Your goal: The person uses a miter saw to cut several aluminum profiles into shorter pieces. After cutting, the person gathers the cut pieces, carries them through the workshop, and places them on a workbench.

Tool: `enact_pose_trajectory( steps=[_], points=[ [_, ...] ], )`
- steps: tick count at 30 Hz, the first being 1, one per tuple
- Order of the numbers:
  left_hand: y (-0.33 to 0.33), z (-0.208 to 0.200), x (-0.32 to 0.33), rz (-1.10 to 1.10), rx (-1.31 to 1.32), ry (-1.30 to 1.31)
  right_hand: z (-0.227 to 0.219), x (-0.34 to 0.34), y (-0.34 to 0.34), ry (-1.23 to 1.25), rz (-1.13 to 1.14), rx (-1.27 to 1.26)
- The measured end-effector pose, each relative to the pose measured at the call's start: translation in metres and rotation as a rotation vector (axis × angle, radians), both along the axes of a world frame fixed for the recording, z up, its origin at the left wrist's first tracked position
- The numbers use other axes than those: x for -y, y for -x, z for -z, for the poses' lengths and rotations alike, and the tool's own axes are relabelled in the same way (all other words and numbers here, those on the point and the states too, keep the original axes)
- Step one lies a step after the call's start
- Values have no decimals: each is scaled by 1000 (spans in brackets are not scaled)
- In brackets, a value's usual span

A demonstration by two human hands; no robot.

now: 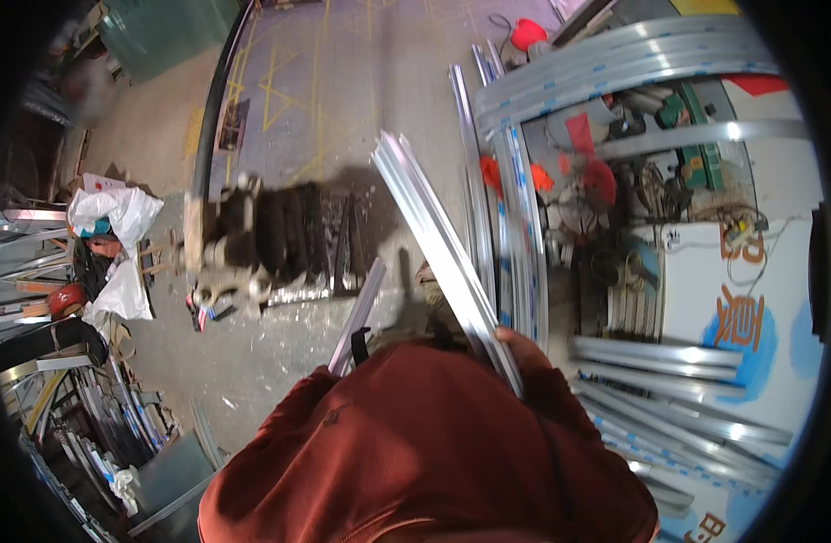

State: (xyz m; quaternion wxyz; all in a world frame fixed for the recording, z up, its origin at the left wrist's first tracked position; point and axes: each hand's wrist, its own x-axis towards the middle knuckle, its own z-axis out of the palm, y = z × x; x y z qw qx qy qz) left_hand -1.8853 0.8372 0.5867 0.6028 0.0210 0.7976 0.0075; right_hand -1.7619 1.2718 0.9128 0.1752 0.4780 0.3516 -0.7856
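a person in a rust-red long-sleeved sweatshirt [406,443] has the right grip [522,351] holding the near part of a long, bright silver metal profile [438,240], thumb against its right edge; the piece slants away from the body and leftward, its far end above the floor. the left grip is hidden from me, so i can't tell whether it is wide or narrow; a thinner, dull silver metal strip [366,294] pokes out by that sleeve's cuff, a black strap [359,346] just beside it. past the strip, a dark, bulky, blurred form [293,231] sits on the grey concrete floor [253,353]. to the right of the held profile run upright silver lengths with blue marks [522,240], and farther right, loose silver bars [660,356] lie near a white painted board [692,290]. over on the left is a crumpled white sack [135,213]
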Motion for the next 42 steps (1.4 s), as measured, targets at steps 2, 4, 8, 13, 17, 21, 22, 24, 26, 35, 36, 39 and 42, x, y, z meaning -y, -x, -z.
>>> enact_pose_trajectory(
  steps=[2, 4, 8, 13, 17, 21, 22, 24, 26, 35, 36, 39, 42],
  points=[
    [31, -1, -37, -43, -20, 1, 15, -40, 36, 78, 19, 86],
    [64, -6, -77, -89, -37, 0, 11, -87, 78, 172, 33, 3],
    [139, -27, -143, -188, -82, 6, 3, -177, 177, 214, -93, 3],
    [228, -42, -214, -297, -116, 5, 30, -264, 276, 289, -147, -72],
    [310, -32, -271, -352, -135, 2, 55, -330, 374, 340, -210, -178],
    [436, -22, -328, -352, -172, -18, 47, -389, 500, 316, -127, -169],
    [468, -23, -337, -328, -178, -19, 25, -393, 522, 315, -80, -186],
    [542, -21, -372, -287, -216, -58, -6, -422, 578, 319, -69, -158],
    [626, -22, -409, -247, -286, -103, -7, -462, 621, 292, -127, -98],
    [966, -20, -640, -386, -421, -481, 79, -655, 808, 305, -133, -59],
    [984, -15, -662, -343, -443, -363, 80, -687, 835, 319, -134, -56],
    [1031, -3, -702, -286, -493, -243, 97, -754, 905, 471, -94, -128],
    [1052, -12, -754, -339, -244, -142, 66, -812, 950, 586, 68, -131]
  ],
)
